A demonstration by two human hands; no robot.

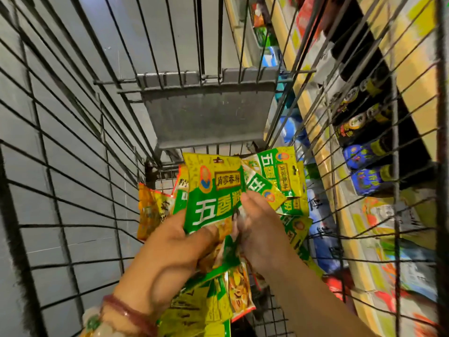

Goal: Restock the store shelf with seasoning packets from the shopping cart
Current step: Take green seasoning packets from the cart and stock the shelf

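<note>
— Left hand [167, 249]?
— Reaching down into the shopping cart [73, 166], thumb curled over the lower edge of a green and yellow seasoning packet [213, 190], fingers behind it. Grip closed firmly on that packet, held upright and facing the camera. More packets fanned out under the same hand, toward the cart's near edge.
— And the right hand [260, 229]?
— Just beside the left, touching the same front packet at its right edge. Fingers bent in among the packets; blurred, so cannot tell whether pinching one or only pressing against them.
— Where the rest of the stock?
— Loose pile of packets [291, 210] on the cart floor, spread toward the right wall, some tilted, some overlapping. A few orange-yellow packets [150, 210] on the left side of the pile.
— Beyond the cart?
— Grey folded flap [206, 113] at the far end of the cart. Store shelf [349, 227] seen through the right wire wall, running alongside, carrying dark bottles [364, 152] and bright bags. Grey tiled floor [48, 117] through the left wall.
— On the wrist?
— Reddish bead bracelet [126, 312] on the left wrist, pale bangle just below it.
</note>
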